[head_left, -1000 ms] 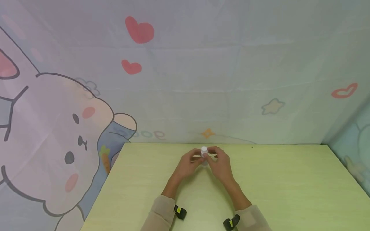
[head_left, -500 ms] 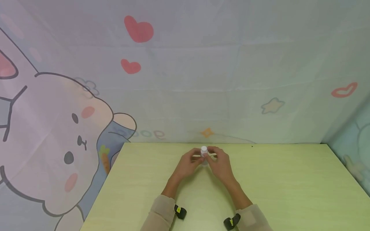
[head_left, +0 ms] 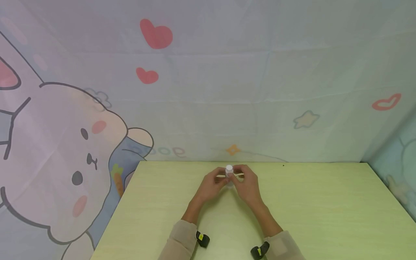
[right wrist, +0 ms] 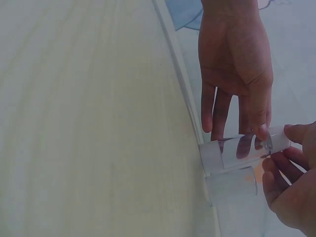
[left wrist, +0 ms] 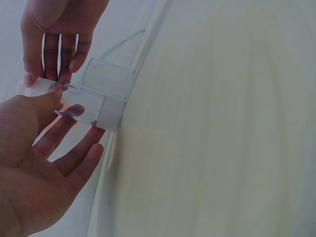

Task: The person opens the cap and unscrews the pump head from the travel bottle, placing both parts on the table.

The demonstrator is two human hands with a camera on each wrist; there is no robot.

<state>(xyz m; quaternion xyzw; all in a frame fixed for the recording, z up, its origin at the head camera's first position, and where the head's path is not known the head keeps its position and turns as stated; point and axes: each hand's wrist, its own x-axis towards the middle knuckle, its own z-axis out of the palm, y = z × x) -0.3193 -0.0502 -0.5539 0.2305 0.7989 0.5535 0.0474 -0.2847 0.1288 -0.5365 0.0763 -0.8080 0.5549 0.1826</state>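
Observation:
Both hands meet at a small bottle (head_left: 229, 168) with a white cap, close to the table's far edge. In the wrist views its body looks clear with a white base (left wrist: 111, 113). My left hand (head_left: 208, 186) grips the body between thumb and fingers; some of those fingers show through the clear wall in the right wrist view. My right hand (head_left: 248, 185) pinches the white upper part (right wrist: 280, 139) with thumb and fingertips. Beside the bottle's lower end is a clear cup-like piece (left wrist: 108, 79), hidden behind the right hand in the head view.
The pale yellow-green table (head_left: 325, 202) spreads out on both sides and ends just beyond the hands. A printed cloth backdrop (head_left: 211, 108) with hearts and a rabbit hangs behind it. Black straps (head_left: 203, 239) sit at the beige sleeves (head_left: 180, 238).

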